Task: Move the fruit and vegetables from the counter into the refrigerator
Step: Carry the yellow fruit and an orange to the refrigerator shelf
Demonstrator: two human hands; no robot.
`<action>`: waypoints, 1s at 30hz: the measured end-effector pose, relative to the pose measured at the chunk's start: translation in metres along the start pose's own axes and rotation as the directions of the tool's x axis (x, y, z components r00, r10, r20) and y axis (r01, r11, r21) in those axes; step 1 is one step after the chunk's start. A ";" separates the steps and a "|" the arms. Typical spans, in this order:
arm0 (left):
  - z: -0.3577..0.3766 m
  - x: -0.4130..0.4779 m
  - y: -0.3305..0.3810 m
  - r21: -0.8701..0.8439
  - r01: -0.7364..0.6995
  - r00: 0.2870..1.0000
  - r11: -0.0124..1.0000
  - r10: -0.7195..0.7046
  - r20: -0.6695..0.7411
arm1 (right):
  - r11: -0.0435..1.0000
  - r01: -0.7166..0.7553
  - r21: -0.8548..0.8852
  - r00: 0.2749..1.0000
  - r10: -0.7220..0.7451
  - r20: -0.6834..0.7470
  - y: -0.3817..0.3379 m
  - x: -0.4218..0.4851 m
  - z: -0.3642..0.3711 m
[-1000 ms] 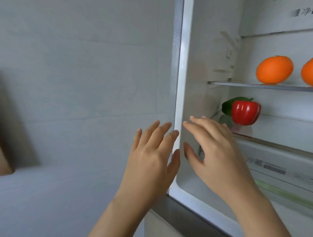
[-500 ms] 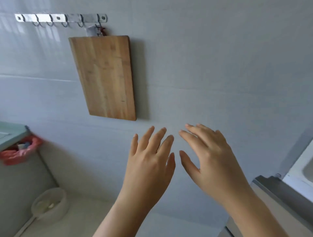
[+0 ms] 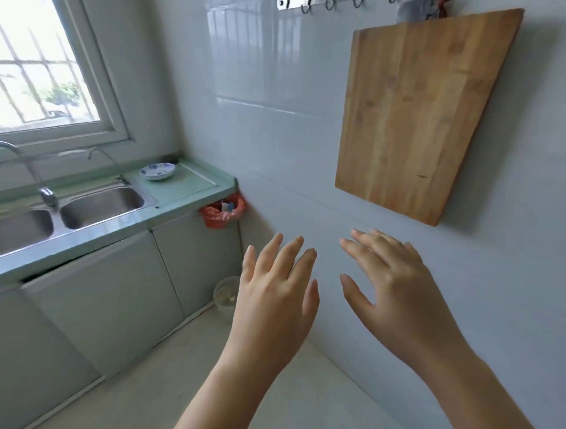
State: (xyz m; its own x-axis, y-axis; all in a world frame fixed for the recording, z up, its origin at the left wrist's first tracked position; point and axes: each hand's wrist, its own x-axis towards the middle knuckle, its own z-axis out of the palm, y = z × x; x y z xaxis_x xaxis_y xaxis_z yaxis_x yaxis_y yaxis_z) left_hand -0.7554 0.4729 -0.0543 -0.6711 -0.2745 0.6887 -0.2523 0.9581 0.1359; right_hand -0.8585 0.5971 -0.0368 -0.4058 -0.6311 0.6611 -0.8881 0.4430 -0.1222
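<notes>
My left hand (image 3: pixel 275 294) and my right hand (image 3: pixel 395 287) are raised side by side in front of the tiled wall, fingers spread and straight, both holding nothing. The green counter (image 3: pixel 196 186) lies at the left with a steel double sink (image 3: pixel 101 205) set into it. On the counter stands only a small blue-and-white dish (image 3: pixel 157 171). No fruit or vegetable shows in this view, and the refrigerator is out of sight.
A wooden cutting board (image 3: pixel 419 113) hangs on the wall from a hook rail (image 3: pixel 330 3). A red bag (image 3: pixel 222 211) hangs at the counter's end. A pale bowl (image 3: pixel 226 294) sits on the floor by the cabinet doors (image 3: pixel 101 300). A window (image 3: pixel 46 67) is at upper left.
The view has swung left, from the open refrigerator with oranges and a red pepper, past the cutting board, to the counter and sink. Both hands stay raised, spread and holding nothing.
</notes>
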 end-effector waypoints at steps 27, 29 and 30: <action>-0.086 -0.039 -0.364 0.382 0.590 0.807 0.711 -0.527 -0.267 | 0.712 0.464 0.527 0.839 -0.544 -0.003 -0.307 0.217 0.267; -0.110 -0.053 -0.401 0.395 0.614 0.789 0.683 -0.541 -0.291 | 0.675 0.484 0.557 0.823 -0.567 -0.027 -0.354 0.228 0.281; -0.122 -0.060 -0.419 0.402 0.626 0.779 0.668 -0.548 -0.304 | 0.656 0.496 0.569 0.814 -0.580 -0.040 -0.377 0.233 0.288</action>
State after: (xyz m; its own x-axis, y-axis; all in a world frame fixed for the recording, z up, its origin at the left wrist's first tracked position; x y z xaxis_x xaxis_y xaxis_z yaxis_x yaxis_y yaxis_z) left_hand -0.5243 0.0983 -0.0659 -0.1726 -0.7136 0.6789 -0.8692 0.4346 0.2359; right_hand -0.6804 0.0994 -0.0500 0.1934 -0.7451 0.6383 -0.9068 -0.3841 -0.1736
